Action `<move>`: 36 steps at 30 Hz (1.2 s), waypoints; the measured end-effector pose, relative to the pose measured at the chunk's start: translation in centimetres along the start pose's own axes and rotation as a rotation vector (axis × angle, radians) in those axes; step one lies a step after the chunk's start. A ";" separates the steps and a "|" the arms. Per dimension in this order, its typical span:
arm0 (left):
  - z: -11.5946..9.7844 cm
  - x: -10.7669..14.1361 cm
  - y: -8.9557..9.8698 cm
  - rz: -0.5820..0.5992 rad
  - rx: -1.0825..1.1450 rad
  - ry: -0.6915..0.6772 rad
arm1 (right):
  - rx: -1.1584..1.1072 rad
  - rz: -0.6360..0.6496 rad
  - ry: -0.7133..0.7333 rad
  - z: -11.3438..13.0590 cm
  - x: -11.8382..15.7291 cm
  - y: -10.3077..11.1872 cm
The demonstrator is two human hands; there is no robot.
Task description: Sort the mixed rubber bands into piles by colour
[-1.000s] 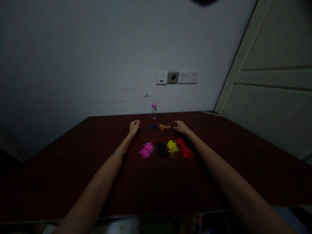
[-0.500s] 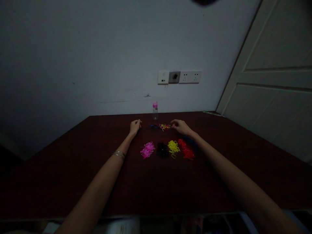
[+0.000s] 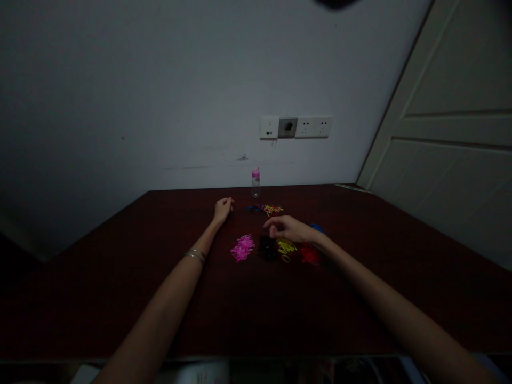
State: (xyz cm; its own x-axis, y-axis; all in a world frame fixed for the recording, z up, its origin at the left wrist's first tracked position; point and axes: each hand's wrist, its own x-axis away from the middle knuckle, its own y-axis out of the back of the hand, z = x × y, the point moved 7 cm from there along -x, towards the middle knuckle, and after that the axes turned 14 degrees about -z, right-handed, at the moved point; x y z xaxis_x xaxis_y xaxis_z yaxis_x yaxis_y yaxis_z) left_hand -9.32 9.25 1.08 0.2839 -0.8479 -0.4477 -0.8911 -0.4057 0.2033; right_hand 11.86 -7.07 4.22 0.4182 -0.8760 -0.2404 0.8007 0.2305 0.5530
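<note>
My left hand (image 3: 223, 209) rests on the table left of the mixed pile of small coloured elastic bands (image 3: 272, 208), its fingers loosely curled and nothing visible in them. My right hand (image 3: 288, 228) hovers just above the black bands (image 3: 267, 248). Its thumb and fingers are bent toward each other, and whatever they pinch is too small and dark to make out. Beside the black pile lie pink bands (image 3: 242, 247) to the left, yellow bands (image 3: 286, 249) and red bands (image 3: 309, 254) to the right. My right wrist partly covers some blue bands (image 3: 317, 228).
A clear bottle with a pink top (image 3: 255, 184) stands behind the mixed pile, near the wall. Sockets and switches (image 3: 296, 127) are mounted above the dark red table (image 3: 132, 250). A white panelled door (image 3: 452, 128) is on the right. The light is dim.
My right hand has left the right end of the mixed pile and come nearer and to the left, over the black bands. The left hand has stayed in place.
</note>
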 end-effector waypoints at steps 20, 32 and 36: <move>-0.5 0.3 -0.2 0.018 -0.127 -0.032 | -0.047 -0.238 -0.041 -3.3 0.1 4.9; -2.3 2.5 -4.1 0.305 -0.427 -0.235 | 0.181 -0.642 -0.168 -10.9 2.1 12.7; -2.8 2.9 -4.5 0.284 -0.478 -0.266 | 0.182 -0.656 -0.199 -11.9 2.3 12.8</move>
State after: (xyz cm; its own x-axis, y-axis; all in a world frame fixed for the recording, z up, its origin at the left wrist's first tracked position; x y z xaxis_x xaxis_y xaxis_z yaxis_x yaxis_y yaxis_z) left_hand -3.52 7.62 1.31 -0.0937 -0.8562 -0.5081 -0.6441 -0.3370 0.6867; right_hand 28.21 -1.12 1.23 -0.2264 -0.8747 -0.4286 0.7686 -0.4307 0.4730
